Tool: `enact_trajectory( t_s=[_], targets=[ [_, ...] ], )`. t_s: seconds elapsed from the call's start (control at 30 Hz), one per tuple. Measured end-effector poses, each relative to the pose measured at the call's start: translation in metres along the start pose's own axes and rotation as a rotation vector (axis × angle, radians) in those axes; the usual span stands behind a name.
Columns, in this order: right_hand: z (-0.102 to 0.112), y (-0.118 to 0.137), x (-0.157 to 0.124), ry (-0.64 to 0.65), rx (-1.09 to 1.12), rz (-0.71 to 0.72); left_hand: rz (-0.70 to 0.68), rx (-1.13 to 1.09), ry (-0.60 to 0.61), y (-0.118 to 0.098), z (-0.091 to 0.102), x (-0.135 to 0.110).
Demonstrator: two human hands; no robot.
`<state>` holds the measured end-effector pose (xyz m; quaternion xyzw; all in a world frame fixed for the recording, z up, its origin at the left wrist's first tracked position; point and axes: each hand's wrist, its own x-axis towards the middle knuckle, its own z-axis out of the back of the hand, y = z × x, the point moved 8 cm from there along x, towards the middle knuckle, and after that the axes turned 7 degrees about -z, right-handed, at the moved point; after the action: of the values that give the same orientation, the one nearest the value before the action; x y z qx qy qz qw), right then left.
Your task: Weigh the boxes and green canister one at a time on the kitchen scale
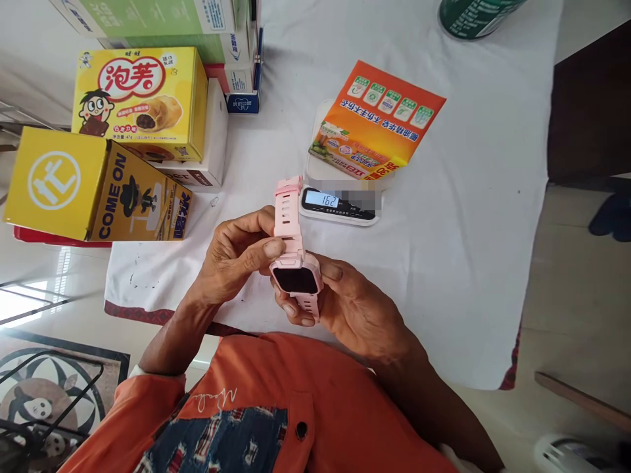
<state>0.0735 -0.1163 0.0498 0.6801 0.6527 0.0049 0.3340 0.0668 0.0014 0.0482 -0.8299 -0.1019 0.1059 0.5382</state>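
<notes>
Over the table's (468, 263) near edge, my left hand (236, 259) pinches the pink watch (296, 279) by its far strap while my right hand (357, 309) cups its case, screen facing me for a clear look, just short of the scale (340, 205).

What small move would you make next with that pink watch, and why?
I'd probably cradle the pink smartwatch in the right hand alone and free the left hand to lift the orange packet off the digital scale. Both hands grip the watch now, and the packet covers the scale's platform, whose display shows a reading.
</notes>
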Motion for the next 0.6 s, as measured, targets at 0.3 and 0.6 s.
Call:
enact_trajectory(
  t_s=[0.3, 0.6],
  targets=[
    [-0.005, 0.002, 0.003, 0.016, 0.043, 0.076, 0.101, -0.048, 0.168, 0.008, -0.007, -0.005],
    [-0.011, 0.012, 0.003, 0.028, -0.06, 0.155, 0.167, -0.142, 0.415, 0.015, -0.018, -0.011]
  ],
)
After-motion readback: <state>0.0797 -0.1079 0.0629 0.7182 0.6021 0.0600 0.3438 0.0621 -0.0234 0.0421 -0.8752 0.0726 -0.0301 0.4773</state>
